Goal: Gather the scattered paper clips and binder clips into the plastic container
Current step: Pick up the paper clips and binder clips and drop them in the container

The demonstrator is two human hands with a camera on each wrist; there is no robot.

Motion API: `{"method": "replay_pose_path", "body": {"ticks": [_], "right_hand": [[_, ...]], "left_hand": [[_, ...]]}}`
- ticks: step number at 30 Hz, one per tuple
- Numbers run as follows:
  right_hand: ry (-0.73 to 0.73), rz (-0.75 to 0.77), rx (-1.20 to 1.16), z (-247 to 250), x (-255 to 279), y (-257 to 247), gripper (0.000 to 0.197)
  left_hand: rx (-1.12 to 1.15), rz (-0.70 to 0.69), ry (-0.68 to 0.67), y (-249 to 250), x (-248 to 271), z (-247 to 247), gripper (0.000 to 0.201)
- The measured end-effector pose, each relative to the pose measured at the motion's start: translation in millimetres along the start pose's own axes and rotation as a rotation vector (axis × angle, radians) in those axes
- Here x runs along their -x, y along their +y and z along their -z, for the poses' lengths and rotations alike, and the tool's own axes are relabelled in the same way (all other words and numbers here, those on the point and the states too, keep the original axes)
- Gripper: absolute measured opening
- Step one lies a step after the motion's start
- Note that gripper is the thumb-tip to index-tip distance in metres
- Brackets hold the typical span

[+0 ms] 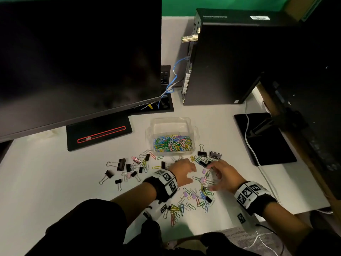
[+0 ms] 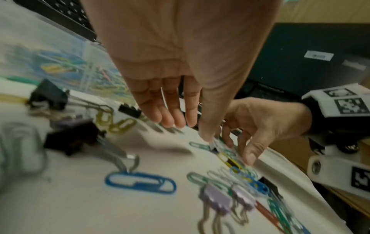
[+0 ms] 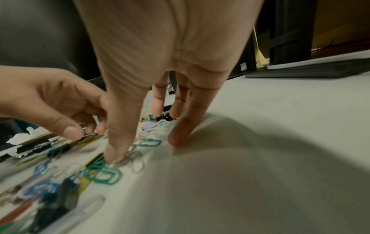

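Black binder clips (image 1: pixel 120 164) lay scattered on the white counter (image 1: pixel 55 182) at far left, well apart from the left hand (image 1: pixel 181 171), which hovered with fingers loosely curved, holding nothing. Between it and the right hand (image 1: pixel 220 175), whose spread fingertips (image 3: pixel 114 156) pressed on loose paper clips (image 1: pixel 202 179), the pile ran toward the person. Straight beyond both hands stood the plastic container (image 1: pixel 172 137), already part-filled, with a monitor (image 1: pixel 73 52) and computer tower (image 1: pixel 230 61) behind.

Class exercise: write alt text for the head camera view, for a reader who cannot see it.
Two hands, the left hand and the right hand, reach over coloured paper clips and black binder clips scattered on a white desk. Behind them a clear plastic container already holds many paper clips, with a dark monitor beyond.
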State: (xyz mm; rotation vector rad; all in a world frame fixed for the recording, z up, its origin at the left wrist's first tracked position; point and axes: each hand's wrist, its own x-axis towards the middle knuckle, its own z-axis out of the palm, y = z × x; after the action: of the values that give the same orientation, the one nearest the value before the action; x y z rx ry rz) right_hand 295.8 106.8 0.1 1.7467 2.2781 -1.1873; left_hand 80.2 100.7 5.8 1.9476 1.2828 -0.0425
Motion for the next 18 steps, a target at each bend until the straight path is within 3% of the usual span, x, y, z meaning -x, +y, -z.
{"method": "replay_pose_path", "body": {"ticks": [3,8,13,18], "right_hand": [[-0.023,0.018,0.049,-4,1,-2,0.074],[0.011,0.039,0.02,-8,-2,-10,0.036],[0.064,0.058,-0.11,-5,-2,-9,0.015],[0.151,-0.025,-0.134,8,-3,2,0.025]], "left_hand": [[-0.022,-0.006,-0.009,7,-4,-11,0.048],[-0.022,-0.068,0.048,9,-10,-26,0.031],[-0.001,-0.069,0.1,-1,-8,-22,0.028],[0.044,0.016,0.207,-17,-3,-7,0.028]]}}
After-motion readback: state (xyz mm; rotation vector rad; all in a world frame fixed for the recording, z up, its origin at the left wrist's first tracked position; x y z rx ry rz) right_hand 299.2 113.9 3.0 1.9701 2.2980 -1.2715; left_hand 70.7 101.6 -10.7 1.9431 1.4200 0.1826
